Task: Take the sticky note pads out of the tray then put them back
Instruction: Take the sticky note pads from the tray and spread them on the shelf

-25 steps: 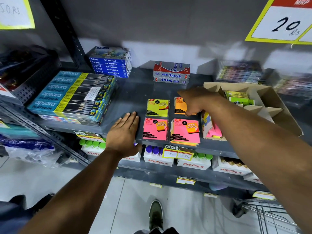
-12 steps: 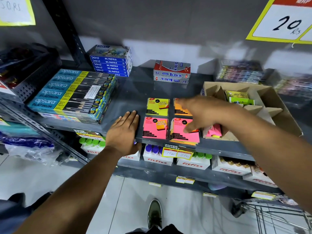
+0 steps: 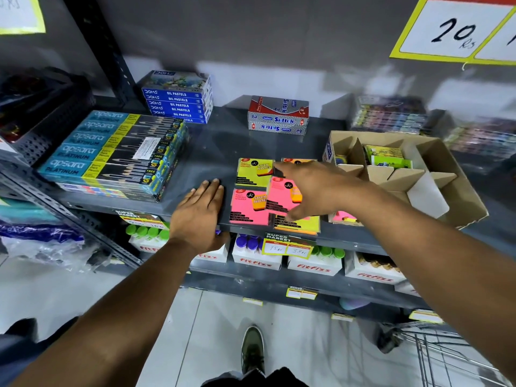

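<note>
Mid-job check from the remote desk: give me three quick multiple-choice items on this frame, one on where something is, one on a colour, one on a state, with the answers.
1. Where does the left hand rest?
A. Flat on the shelf's front edge, left of the pads
B. Inside the cardboard tray
C. On the pencil boxes

2. What colour is the pad in the right hand?
A. Blue
B. Pink
C. White

3. What state is that held pad in?
A. Flat inside the tray
B. Lying on the floor
C. Pinched and tilted above the pads on the shelf

Answers:
1 A: the palm lies on the grey shelf edge beside the flat pink pad.
2 B: the held pink pad shows a bright pink face.
3 C: fingers grip it at an angle over the stack, outside the cardboard tray.
</note>
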